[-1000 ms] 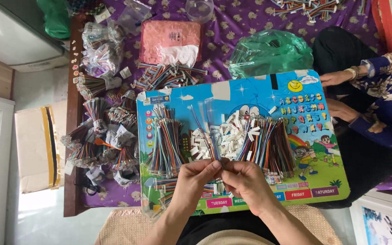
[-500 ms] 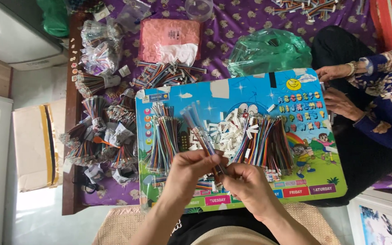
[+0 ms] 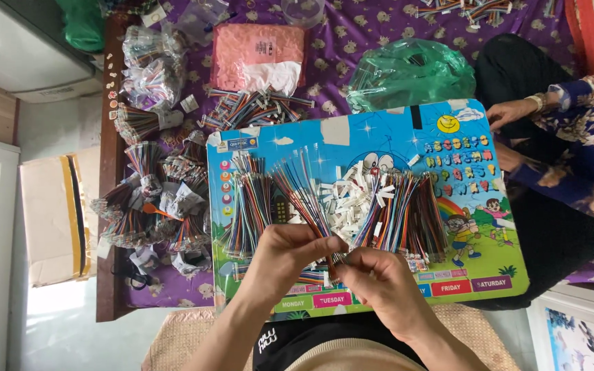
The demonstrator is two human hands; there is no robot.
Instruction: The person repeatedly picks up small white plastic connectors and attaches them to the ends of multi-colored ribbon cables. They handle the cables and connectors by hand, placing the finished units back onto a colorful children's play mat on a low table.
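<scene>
Purple cloth [image 3: 393,41] lay under the board [image 3: 386,134]; above it, left hand [image 3: 290,254] and right hand [image 3: 379,282] together pinched a wire bundle [image 3: 304,192].

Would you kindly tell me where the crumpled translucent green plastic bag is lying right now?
In the head view, the crumpled translucent green plastic bag lies on the purple patterned cloth, just beyond the colourful cartoon board's far edge, right of the pink packet.

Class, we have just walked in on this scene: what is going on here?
A person's left hand and right hand together pinch a small bundle of coloured wires above a bright picture board. More wire bundles and a heap of small white connectors lie on the board. Another person's hand rests at its far right edge.
</scene>
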